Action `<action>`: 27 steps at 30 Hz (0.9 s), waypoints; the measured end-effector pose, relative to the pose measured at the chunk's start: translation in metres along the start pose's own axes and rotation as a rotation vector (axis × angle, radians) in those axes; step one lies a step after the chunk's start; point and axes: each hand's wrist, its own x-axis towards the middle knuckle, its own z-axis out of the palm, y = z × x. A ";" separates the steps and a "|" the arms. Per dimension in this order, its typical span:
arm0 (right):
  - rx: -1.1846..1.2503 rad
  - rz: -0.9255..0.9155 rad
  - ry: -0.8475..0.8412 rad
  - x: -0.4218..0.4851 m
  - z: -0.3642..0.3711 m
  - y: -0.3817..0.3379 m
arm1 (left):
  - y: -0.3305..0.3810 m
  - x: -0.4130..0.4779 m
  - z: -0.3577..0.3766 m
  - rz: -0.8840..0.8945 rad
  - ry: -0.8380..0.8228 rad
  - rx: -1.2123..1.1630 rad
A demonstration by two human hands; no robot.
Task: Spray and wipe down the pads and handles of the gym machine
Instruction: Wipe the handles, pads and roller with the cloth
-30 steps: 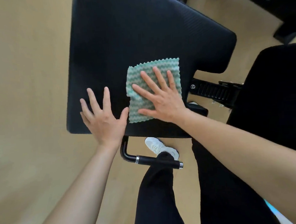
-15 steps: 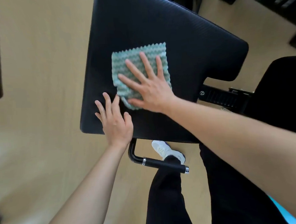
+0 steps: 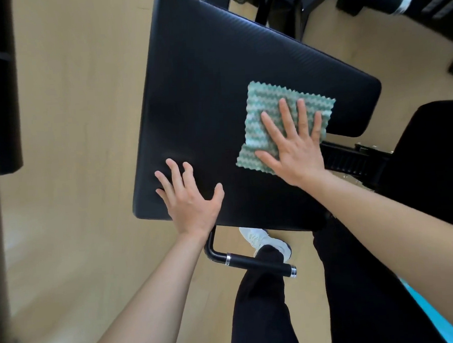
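Right hand (image 3: 295,151) flat, open on green wavy cloth (image 3: 275,120), mid-right | left hand (image 3: 192,200) open, resting on big black pad (image 3: 215,92), lower middle

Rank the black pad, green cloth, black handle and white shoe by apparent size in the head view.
1. black pad
2. green cloth
3. black handle and white shoe: alike; the shoe lies farther, partly hidden.

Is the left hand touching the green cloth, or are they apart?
Apart. Head view: bare black pad shows between the left hand and the green cloth under the right hand.
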 end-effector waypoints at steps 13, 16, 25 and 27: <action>0.140 0.364 0.084 0.116 -0.068 -0.005 | 0.018 0.007 -0.002 -0.021 -0.077 0.168; 0.195 0.563 0.124 0.089 -0.050 0.008 | 0.020 0.007 -0.002 -0.017 -0.081 0.196; 0.075 0.193 -0.083 -0.029 0.005 -0.006 | 0.021 0.005 -0.007 -0.004 -0.105 0.275; 0.031 0.023 -0.148 -0.061 0.014 -0.023 | 0.022 0.003 -0.013 -0.009 -0.141 0.272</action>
